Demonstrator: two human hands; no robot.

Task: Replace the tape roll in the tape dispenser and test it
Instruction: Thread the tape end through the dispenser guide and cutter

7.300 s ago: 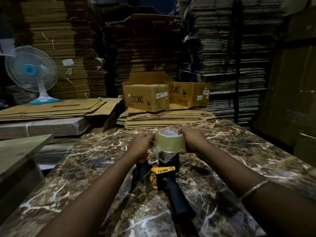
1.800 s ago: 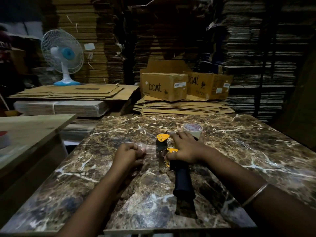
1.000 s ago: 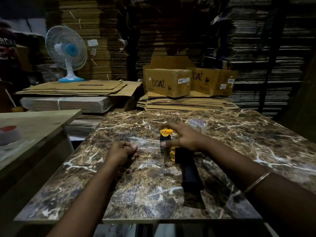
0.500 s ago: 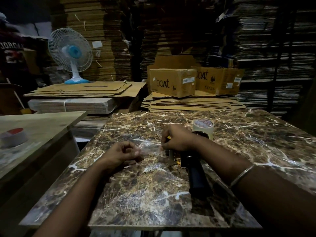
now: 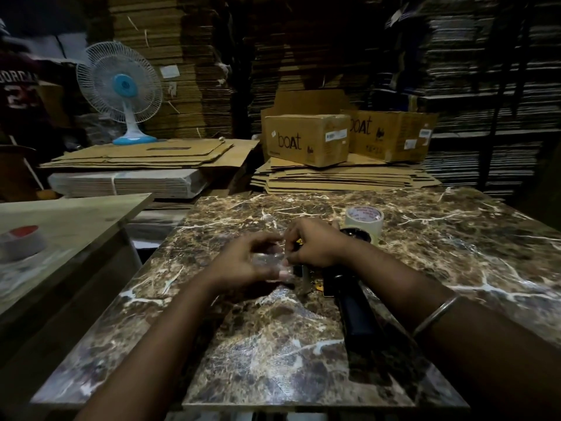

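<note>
Glossy brown marble tabletop (image 5: 303, 344), clear shiny tape strip (image 5: 270, 262), matt black plastic dispenser handle (image 5: 358, 317), cardboard boxes (image 5: 306, 139).

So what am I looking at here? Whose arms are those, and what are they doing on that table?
This picture comes from a camera worn on a person's head, looking down, so the arms are that person's own. The left hand pinches a clear strip of tape. The right hand rests on the front of a tape dispenser, a black-handled tool lying on the marble table. Behind the right hand sits the tape roll. It looks like the tape end is being threaded through the dispenser. Further back are cardboard boxes and a fan.
</note>
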